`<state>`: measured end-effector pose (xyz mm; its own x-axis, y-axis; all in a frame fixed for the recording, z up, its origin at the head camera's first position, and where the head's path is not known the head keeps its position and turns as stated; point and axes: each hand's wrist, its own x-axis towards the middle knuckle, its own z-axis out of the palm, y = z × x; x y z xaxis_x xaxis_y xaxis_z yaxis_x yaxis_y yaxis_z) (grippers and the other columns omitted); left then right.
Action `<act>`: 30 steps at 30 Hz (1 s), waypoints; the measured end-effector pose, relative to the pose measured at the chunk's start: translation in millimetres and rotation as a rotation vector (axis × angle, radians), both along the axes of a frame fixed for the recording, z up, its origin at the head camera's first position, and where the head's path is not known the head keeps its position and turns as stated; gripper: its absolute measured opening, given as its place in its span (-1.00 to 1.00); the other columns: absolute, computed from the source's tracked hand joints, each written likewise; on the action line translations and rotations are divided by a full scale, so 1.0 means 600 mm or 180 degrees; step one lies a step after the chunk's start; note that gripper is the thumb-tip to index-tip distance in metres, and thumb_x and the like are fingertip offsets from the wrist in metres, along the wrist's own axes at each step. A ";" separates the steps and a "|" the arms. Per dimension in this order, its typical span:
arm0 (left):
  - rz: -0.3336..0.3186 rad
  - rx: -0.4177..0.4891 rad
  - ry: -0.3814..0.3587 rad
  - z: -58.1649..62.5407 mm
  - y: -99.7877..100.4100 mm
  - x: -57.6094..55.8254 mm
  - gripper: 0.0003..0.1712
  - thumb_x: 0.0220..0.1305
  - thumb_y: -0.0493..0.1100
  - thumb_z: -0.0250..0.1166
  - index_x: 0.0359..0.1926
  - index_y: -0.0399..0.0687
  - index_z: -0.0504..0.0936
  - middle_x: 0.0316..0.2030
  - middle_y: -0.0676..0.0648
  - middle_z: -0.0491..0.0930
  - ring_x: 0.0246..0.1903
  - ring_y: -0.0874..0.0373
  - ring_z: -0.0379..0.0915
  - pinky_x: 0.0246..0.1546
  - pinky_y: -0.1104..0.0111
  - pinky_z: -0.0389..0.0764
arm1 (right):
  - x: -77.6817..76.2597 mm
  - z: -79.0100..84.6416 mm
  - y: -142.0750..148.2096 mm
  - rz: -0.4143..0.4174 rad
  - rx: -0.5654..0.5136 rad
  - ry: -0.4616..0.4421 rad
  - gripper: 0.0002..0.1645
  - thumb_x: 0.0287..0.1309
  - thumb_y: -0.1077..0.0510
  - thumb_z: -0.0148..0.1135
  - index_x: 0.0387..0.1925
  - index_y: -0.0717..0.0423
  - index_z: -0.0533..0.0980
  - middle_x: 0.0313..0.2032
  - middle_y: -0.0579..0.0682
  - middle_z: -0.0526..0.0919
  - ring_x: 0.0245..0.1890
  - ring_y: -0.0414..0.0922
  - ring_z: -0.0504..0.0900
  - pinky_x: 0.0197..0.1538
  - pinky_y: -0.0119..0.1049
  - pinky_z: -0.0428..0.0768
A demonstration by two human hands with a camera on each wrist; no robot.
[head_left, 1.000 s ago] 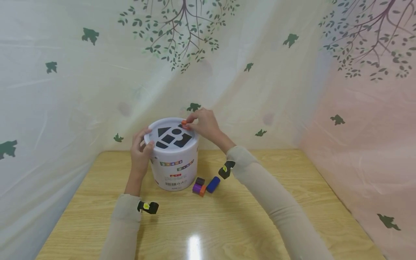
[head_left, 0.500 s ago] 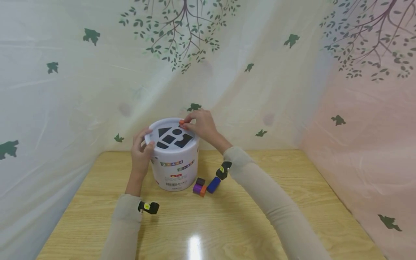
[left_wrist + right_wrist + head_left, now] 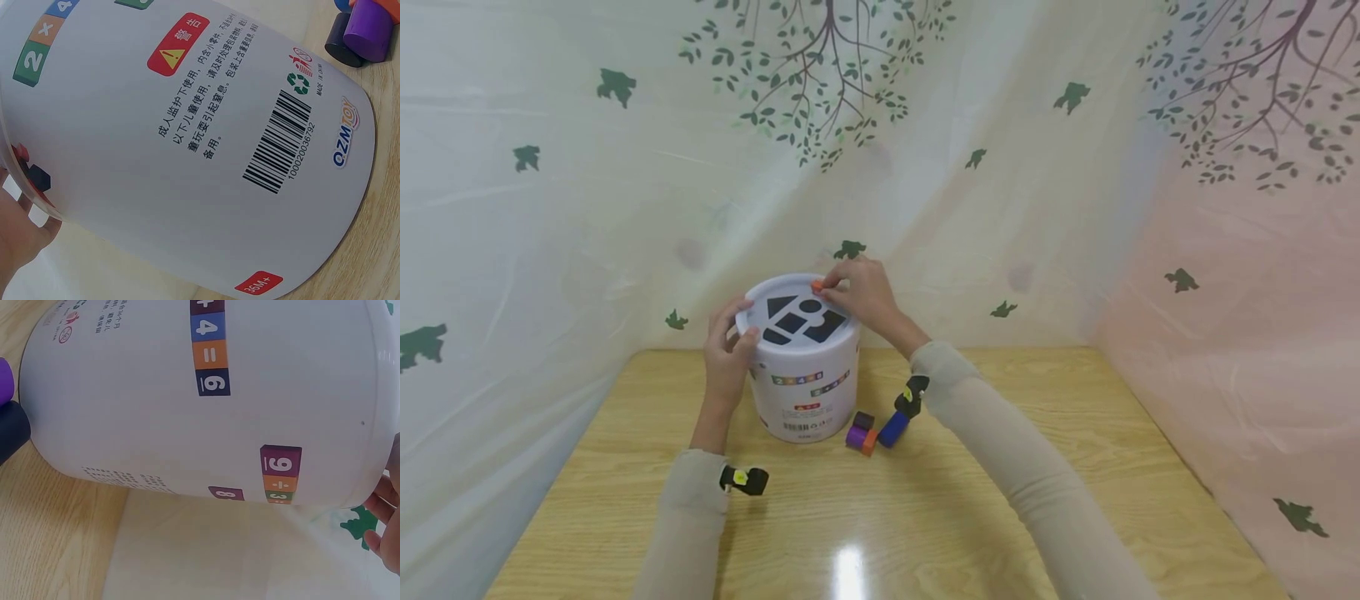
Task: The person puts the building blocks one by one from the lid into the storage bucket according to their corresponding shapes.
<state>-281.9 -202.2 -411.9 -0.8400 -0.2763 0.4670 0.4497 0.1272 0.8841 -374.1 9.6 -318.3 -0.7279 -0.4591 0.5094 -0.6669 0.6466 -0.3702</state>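
A white shape-sorter bucket (image 3: 808,392) stands on the table, its lid (image 3: 792,284) cut with several dark shaped holes. My left hand (image 3: 725,367) grips the rim on the left, fingers over the top and thumb at the front. In the left wrist view that hand (image 3: 22,228) shows only partly at the rim. Over the lid's far right, my right hand (image 3: 865,293) pinches a small orange block (image 3: 817,286) between thumb and fingers. The block sits low at the lid, and the fingers cover part of it. Fingers of the right hand (image 3: 389,506) show at the right wrist view's edge.
Beside the bucket's base, a purple block (image 3: 857,437), a dark block (image 3: 864,420) and an orange block (image 3: 869,442) lie close together. A blue block (image 3: 892,430) lies just right of them. A printed curtain (image 3: 925,208) hangs behind the wooden table (image 3: 962,500).
My right hand has shifted slightly left, and the orange block has gone lower at the lid, with less of it showing. The left hand keeps its hold on the rim.
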 end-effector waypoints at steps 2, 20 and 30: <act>0.0003 -0.0002 0.0042 -0.011 -0.004 -0.009 -0.39 0.31 -0.15 0.14 0.38 -0.09 0.45 0.44 0.00 0.26 0.34 0.17 0.25 0.48 -0.01 0.36 | 0.000 -0.003 0.001 0.0000 -0.0002 -0.0009 -0.82 0.17 0.08 0.45 -0.24 0.09 0.75 -0.20 -0.01 0.81 -0.11 -0.06 0.64 0.09 -0.20 0.57; 0.0014 -0.0041 0.0109 -0.015 -0.004 -0.011 -0.41 0.31 -0.10 0.15 0.37 -0.06 0.47 0.43 0.03 0.27 0.35 0.14 0.24 0.47 -0.05 0.36 | 0.008 -0.008 0.012 -0.0045 0.0085 0.0041 -0.82 0.24 0.07 0.39 -0.24 0.09 0.73 -0.25 -0.01 0.78 -0.13 -0.02 0.58 0.16 -0.11 0.51; -0.0003 0.0006 0.0089 -0.020 -0.007 -0.016 -0.39 0.30 -0.12 0.14 0.38 -0.05 0.46 0.43 -0.01 0.28 0.33 0.19 0.25 0.47 0.04 0.39 | 0.010 -0.008 0.024 -0.0013 0.0011 0.0066 -0.83 0.24 0.08 0.39 -0.23 0.08 0.75 -0.23 -0.02 0.80 -0.12 -0.08 0.57 0.13 -0.14 0.52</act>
